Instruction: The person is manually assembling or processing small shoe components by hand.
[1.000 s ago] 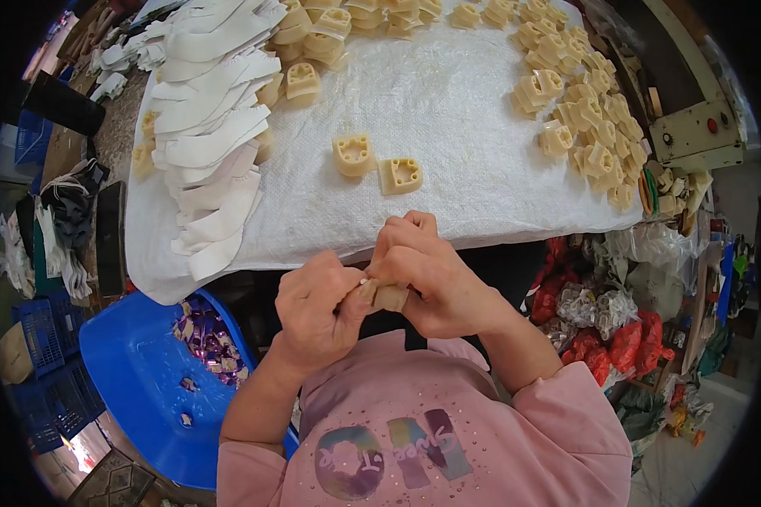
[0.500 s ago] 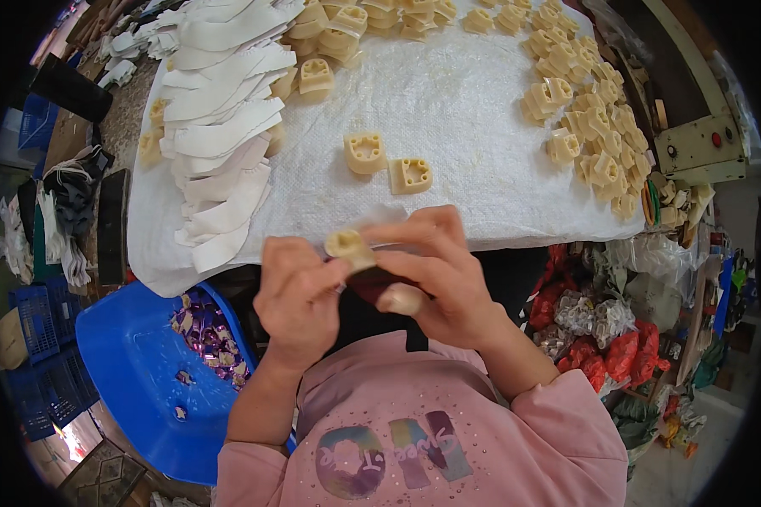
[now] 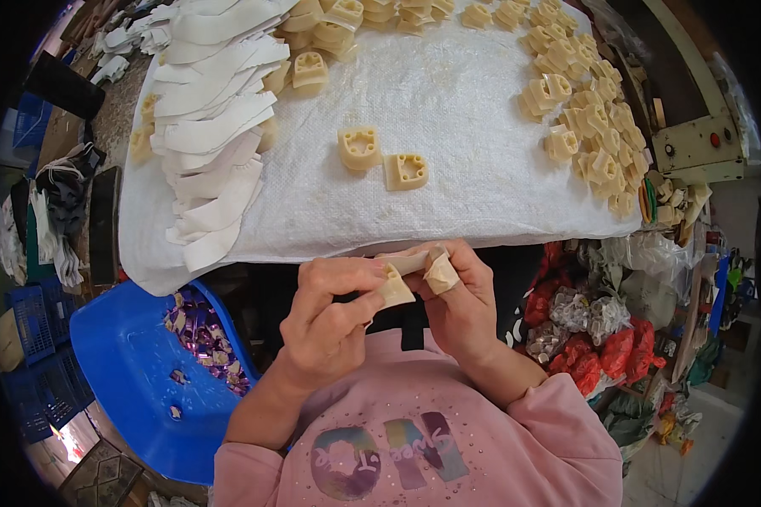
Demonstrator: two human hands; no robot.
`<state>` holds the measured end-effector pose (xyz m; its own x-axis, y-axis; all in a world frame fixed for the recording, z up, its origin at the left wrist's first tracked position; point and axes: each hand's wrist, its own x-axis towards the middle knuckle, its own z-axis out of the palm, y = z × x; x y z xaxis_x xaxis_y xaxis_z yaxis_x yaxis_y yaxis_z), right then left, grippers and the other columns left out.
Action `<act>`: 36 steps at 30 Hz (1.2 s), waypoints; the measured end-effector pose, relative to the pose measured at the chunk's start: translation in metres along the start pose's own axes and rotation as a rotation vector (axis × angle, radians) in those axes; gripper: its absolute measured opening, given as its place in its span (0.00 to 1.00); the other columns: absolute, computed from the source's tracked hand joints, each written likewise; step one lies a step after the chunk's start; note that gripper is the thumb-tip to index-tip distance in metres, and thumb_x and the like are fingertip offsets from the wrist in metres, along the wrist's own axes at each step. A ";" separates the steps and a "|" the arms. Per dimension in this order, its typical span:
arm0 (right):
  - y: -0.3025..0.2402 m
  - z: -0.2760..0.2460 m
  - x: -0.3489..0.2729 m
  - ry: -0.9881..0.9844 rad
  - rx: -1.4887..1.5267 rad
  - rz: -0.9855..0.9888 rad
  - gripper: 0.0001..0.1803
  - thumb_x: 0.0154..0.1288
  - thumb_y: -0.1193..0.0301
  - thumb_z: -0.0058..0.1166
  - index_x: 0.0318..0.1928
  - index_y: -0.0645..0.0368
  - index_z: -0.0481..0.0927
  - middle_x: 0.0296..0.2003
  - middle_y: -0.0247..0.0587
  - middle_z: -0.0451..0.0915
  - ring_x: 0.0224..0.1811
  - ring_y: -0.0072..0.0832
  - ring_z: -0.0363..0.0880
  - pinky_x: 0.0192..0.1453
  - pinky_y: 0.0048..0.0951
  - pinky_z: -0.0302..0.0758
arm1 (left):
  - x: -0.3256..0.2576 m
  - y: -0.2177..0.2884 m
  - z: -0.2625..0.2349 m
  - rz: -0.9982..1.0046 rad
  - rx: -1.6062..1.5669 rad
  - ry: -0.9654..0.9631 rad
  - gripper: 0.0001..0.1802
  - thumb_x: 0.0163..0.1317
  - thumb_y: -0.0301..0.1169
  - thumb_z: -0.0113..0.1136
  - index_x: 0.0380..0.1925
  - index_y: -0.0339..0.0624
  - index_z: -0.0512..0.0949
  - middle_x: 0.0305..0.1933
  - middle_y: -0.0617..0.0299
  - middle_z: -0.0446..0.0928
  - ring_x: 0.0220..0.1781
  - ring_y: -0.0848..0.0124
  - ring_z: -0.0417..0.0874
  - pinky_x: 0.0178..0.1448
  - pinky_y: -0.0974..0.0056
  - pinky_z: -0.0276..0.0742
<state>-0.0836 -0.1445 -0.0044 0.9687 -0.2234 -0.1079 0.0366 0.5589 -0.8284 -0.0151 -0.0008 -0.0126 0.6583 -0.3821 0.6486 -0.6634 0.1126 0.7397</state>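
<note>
In front of my pink shirt, my left hand (image 3: 334,313) is closed, its thumb and fingers pinching a cream shoe heel (image 3: 395,287). A white strip (image 3: 410,263) stretches from beside that heel to my right hand (image 3: 465,308), whose thumb and fingers press on it. Pale tape or a cover (image 3: 440,273) wraps the right thumb tip. How far the strip lies against the heel is hidden by my fingers. Beyond my hands, two cream heels, one (image 3: 359,148) and another (image 3: 407,171), stand on the white-covered table (image 3: 313,211), their holed ends up.
A row of overlapping white strips (image 3: 216,135) runs along the table's left side. Cream heels crowd the right edge (image 3: 596,127) and the back. At lower left is a blue tub (image 3: 135,372) with shiny purple pieces (image 3: 207,338). Red and clear bags (image 3: 596,338) lie at right.
Both hands have shifted right and toward my body. The heel in my left hand has turned and moved right, and the white strip now shows between the hands. The tabletop heels remain in place.
</note>
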 end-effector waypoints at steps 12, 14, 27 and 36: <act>-0.010 0.001 0.004 -0.073 -0.592 -0.082 0.18 0.72 0.67 0.40 0.52 0.68 0.72 0.42 0.45 0.80 0.42 0.24 0.78 0.45 0.27 0.75 | 0.010 0.007 0.009 0.070 0.525 -0.148 0.12 0.43 0.18 0.62 0.30 0.35 0.74 0.35 0.52 0.74 0.33 0.61 0.75 0.32 0.62 0.67; -0.012 -0.004 0.008 -0.119 -0.735 -0.119 0.18 0.71 0.65 0.41 0.51 0.68 0.73 0.40 0.45 0.80 0.40 0.24 0.79 0.41 0.26 0.75 | 0.009 0.006 0.007 0.033 0.522 -0.155 0.11 0.44 0.17 0.61 0.30 0.35 0.74 0.35 0.52 0.74 0.33 0.60 0.75 0.32 0.62 0.68; -0.034 -0.034 0.045 -0.395 -0.253 0.420 0.24 0.55 0.74 0.63 0.52 0.66 0.73 0.41 0.48 0.80 0.41 0.27 0.80 0.43 0.27 0.78 | 0.005 -0.002 0.004 -0.179 -0.113 -0.183 0.12 0.45 0.09 0.59 0.26 0.35 0.71 0.36 0.52 0.77 0.32 0.65 0.78 0.33 0.69 0.73; -0.010 -0.020 0.042 -0.227 -0.579 0.082 0.17 0.69 0.68 0.48 0.53 0.65 0.72 0.40 0.40 0.81 0.37 0.22 0.77 0.42 0.24 0.75 | 0.006 0.004 0.013 -0.454 -0.300 0.068 0.05 0.57 0.18 0.59 0.34 0.34 0.74 0.39 0.53 0.77 0.37 0.71 0.78 0.38 0.70 0.76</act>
<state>-0.0484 -0.1752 -0.0119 0.9931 0.0123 -0.1166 -0.1169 0.0292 -0.9927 -0.0186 -0.0148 -0.0083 0.8827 -0.3945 0.2553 -0.1838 0.2103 0.9602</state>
